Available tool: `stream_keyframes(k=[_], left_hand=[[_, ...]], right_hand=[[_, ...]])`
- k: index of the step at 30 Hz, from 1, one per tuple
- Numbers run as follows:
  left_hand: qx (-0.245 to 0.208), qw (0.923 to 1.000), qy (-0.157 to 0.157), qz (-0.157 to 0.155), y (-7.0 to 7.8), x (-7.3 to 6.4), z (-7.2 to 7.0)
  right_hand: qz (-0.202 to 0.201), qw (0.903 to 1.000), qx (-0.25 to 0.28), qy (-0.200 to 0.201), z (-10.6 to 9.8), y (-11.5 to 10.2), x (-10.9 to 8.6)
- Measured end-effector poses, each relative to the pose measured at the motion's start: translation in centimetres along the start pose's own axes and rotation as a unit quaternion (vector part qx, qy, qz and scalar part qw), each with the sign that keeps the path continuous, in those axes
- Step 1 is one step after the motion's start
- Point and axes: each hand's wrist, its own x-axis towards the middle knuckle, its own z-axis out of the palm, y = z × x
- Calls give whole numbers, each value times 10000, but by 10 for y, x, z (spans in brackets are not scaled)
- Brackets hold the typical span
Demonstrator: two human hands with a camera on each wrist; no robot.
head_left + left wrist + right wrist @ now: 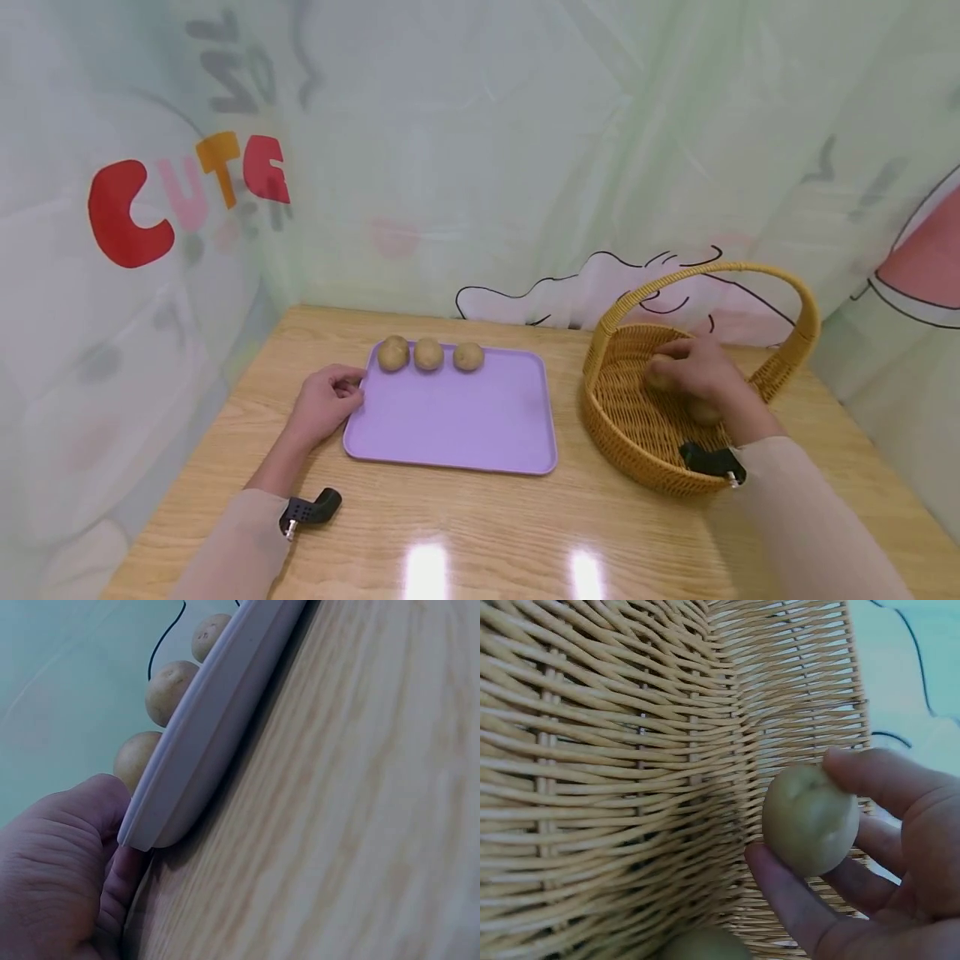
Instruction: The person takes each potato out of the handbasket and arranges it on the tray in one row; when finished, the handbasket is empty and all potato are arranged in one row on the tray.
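Observation:
In the right wrist view, my right hand (885, 847) grips a potato (810, 819) between thumb and fingers inside the wicker basket (626, 408). Another potato (705, 410) lies in the basket below that hand, only partly visible. Three potatoes sit in a row along the far edge of the purple tray (457, 425): a left potato (393, 354), a middle potato (428, 354) and a right potato (468, 357). My left hand (327, 400) pinches the tray's left rim, thumb above and fingers against the side.
The basket's tall arched handle (720, 267) rises over my right hand. Both tray and basket stand on a wooden table (480, 517). A printed curtain (450, 167) hangs behind the table and along its sides.

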Motion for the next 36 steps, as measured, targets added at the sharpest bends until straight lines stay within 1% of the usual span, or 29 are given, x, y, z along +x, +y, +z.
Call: stream_keyframes(k=[4, 8, 11, 16, 19, 22, 25, 31, 36], left_hand=[[93, 9999, 52, -36, 0, 2, -2], [170, 9998, 90, -36, -1, 1, -6], [187, 9997, 103, -72, -3, 1, -9], [227, 9996, 88, -140, -4, 0, -9], [235, 9996, 87, -133, -4, 0, -8], [268, 9995, 74, -116, -4, 0, -8], [260, 9996, 82, -116, -5, 0, -9], [244, 9995, 112, -134, -4, -1, -9], [253, 9995, 155, -54, -2, -1, -9]], right_hand=[[-196, 9998, -31, 26, -6, -12, -3], [-344, 9994, 11, 99, -8, -29, -12], [-465, 9988, 47, 167, -8, -42, -21], [-648, 9974, -47, 324, -5, -58, -43], [-724, 9967, 0, 374, 0, -65, -58], [-777, 9962, 223, 336, 7, -73, -73], [-854, 9950, 345, 386, 13, -83, -85], [-1196, 9909, 435, 438, 28, -101, -97], [-1361, 9889, 505, 329, 42, -114, -99]])
